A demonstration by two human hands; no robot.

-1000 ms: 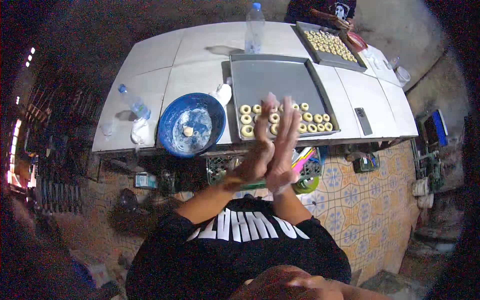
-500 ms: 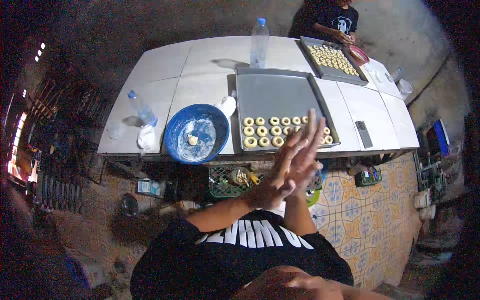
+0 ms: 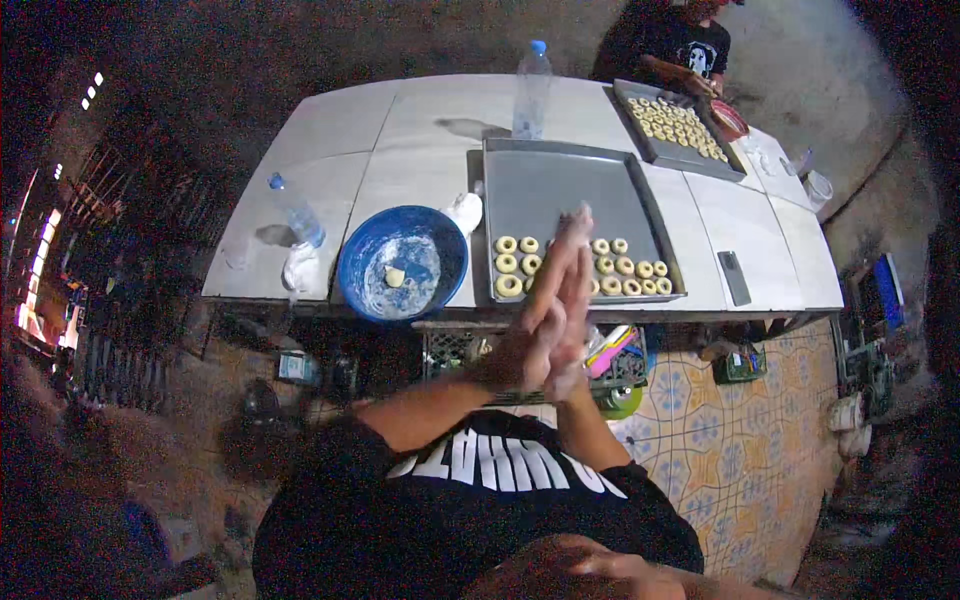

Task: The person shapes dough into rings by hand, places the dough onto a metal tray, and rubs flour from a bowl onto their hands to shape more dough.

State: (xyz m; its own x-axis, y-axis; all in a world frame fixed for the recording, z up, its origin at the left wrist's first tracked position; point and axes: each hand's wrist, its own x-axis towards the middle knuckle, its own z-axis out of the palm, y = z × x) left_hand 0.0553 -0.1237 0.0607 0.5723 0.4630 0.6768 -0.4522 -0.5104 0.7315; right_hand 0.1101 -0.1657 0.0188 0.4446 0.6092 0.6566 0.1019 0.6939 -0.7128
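My left hand (image 3: pixel 540 325) and my right hand (image 3: pixel 574 330) are pressed palm to palm in front of the table edge. The fingers of both are stretched out flat, pointing away from me, and look whitish with flour. Whether anything lies between the palms is hidden. Beyond the fingertips a large grey baking tray (image 3: pixel 575 175) carries rows of small dough rings (image 3: pixel 507 263) along its near side; my hands cover some of them. To the left stands a blue bowl (image 3: pixel 352 270), floury inside, with a lump of dough (image 3: pixel 395 276) in it.
Two plastic bottles, one tall (image 3: pixel 532 95) and one at left (image 3: pixel 297 213), stand on the white table (image 3: pixel 420 125). A phone (image 3: pixel 734 278) lies at right. Across the table a person (image 3: pixel 690 50) works by a second ring-filled tray (image 3: pixel 660 158). Crates (image 3: pixel 445 350) sit below.
My hands have shifted left and turned from slanting across each other to lying more squarely together. The view has moved slightly, and pink and white things under the table now show.
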